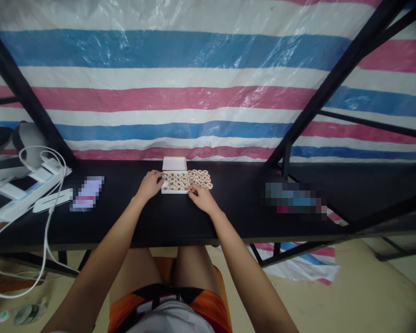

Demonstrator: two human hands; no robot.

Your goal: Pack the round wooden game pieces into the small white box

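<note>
Grey shirt [180, 319] and orange-and-black shorts [123, 314] of the seated person lie nearest; the white marking on the shorts cannot be read from where I stand.

Location of box [173, 191]: mid-bench [242, 217], white, open, its lid [174, 163] raised at the rear. Dark pieces [175, 181] fill it in rows, one dark character each. Red pieces [201, 177] lie on the bench just beside its right wall. All characters are too small for me to read.

Left hand [150, 185]: fingers touch the left wall. Right hand [201, 198]: fingertips meet the right front corner, hiding it and some red pieces. Whether either grip is clenched or merely resting, I cannot tell.

Left of the bench: purple item, [88, 193] pixelated; white slab [53, 200]; power strip [24, 196]; white cable [45, 231] looping past the front edge. Right: second pixelated item [294, 198]. Black bars [329, 85] slant before a striped sheet [180, 99]. Floor, left: clear bottle [27, 314], label illegible.
</note>
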